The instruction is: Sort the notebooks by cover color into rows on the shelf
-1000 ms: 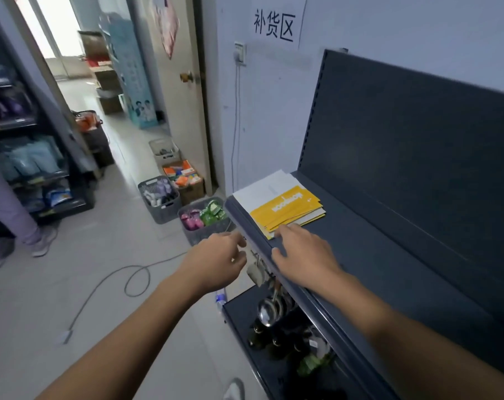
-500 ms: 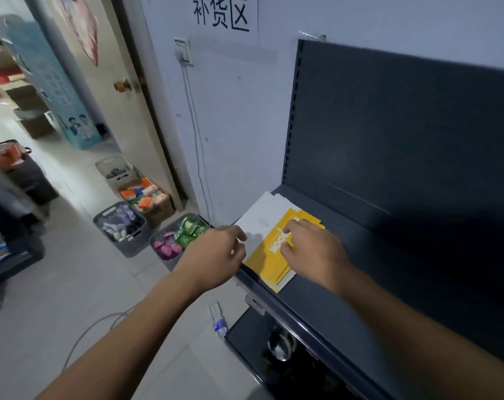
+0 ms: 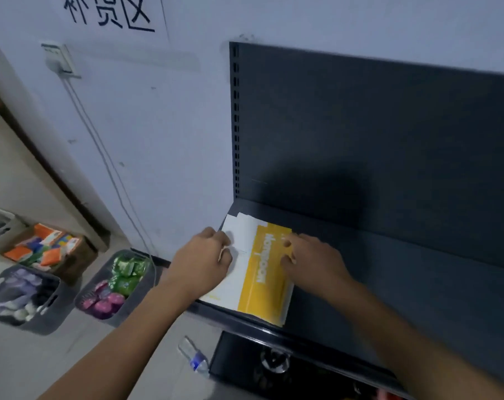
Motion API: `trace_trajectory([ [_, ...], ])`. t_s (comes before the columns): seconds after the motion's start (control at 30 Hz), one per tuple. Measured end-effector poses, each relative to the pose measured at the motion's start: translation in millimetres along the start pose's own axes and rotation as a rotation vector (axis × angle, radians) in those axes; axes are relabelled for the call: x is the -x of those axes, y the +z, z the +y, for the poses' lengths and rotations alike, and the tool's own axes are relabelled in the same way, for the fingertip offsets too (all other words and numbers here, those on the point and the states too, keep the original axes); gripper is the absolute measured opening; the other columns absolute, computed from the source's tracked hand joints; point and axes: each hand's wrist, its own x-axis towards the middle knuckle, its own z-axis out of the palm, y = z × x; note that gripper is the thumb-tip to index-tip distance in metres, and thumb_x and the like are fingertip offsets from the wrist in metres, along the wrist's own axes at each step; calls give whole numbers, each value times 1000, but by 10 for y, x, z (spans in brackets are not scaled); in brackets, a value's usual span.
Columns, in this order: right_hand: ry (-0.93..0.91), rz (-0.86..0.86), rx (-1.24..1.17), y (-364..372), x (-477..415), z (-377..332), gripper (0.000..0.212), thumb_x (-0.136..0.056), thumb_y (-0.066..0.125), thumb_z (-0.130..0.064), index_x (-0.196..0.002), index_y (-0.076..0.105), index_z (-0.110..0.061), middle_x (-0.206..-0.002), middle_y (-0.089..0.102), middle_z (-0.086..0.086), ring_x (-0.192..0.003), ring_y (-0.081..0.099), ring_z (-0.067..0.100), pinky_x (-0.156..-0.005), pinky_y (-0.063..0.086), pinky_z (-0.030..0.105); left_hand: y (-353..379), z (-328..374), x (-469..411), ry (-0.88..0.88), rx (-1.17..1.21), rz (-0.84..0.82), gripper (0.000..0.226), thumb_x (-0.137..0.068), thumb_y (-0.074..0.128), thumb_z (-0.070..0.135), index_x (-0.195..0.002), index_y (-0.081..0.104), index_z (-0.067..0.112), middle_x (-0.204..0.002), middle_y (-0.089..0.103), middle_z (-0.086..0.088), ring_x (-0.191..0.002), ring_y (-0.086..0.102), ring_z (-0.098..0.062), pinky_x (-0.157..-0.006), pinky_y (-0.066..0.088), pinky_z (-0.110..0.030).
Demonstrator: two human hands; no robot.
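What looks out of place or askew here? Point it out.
The notebooks on the shelf are one mixed, fanned pile: the yellow notebook lies skewed over the white notebooks, not in rows. The left hand and right hand rest on them. A plastic bottle lies on the floor.

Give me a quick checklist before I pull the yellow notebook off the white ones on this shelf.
1. Right hand on the yellow notebook: ok.
2. Left hand pinning the white notebooks: ok.
3. Bare room on the dark metal shelf to the right: ok.
4. Stack fully on the shelf: not ok, its front corner overhangs the edge.
5. Number of yellow notebooks: cannot tell.
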Motion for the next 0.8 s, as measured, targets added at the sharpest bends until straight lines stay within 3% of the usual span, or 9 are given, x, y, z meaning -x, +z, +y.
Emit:
trace_trajectory([
  [0.17, 188, 12, -19, 72, 17, -235, 32, -96, 49, -37, -125, 56, -25, -115, 62, -6, -96, 61, 18, -76, 50, 33, 81, -304, -263, 86, -3, -75, 34, -98, 45, 34, -128, 55, 21, -120, 50, 2, -102, 57, -18, -75, 48, -29],
  [0.3, 336, -39, -67, 150, 96, -375, 38, -96, 50, -38, -131, 54, -25, -122, 60, 0, -105, 61, 24, -86, 53, 38, 153, -392, -325, 108, 38, -152, 32, -96, 48, 31, -123, 47, 15, -110, 52, -3, -83, 50, -17, -68, 43, -31],
  [0.47, 456, -78, -178, 240, 18, -395, 39, -100, 54, -44, -128, 55, -17, -120, 61, 4, -107, 61, 24, -88, 54, 40, 199, -340, -417, 133, 43, -197, 33, -95, 49, 34, -123, 39, 19, -115, 53, -2, -80, 46, -16, -66, 40, -33],
  [0.63, 551, -111, -255, 314, -59, -313, 47, -99, 54, -44, -134, 50, -13, -117, 65, 5, -108, 62, 23, -88, 53, 36, 244, -330, -478, 189, 12, -225, 35, -95, 52, 35, -123, 39, 20, -117, 52, -1, -76, 42, -11, -56, 31, -23],
  [0.7, 588, -120, -264, 327, -99, -265, 48, -99, 55, -45, -129, 52, -9, -115, 66, 6, -106, 63, 24, -83, 52, 35, 252, -322, -509, 175, 37, -222, 36, -93, 55, 33, -124, 39, 19, -114, 52, -1, -76, 42, -11, -59, 34, -24],
  [0.8, 594, -112, -270, 361, -132, -226, 34, -98, 56, -43, -103, 58, -10, -103, 63, 6, -91, 62, 23, -69, 45, 30, 237, -296, -544, 133, 89, -242, 43, -90, 61, 29, -125, 38, 16, -109, 56, -1, -81, 45, -12, -67, 37, -24],
])
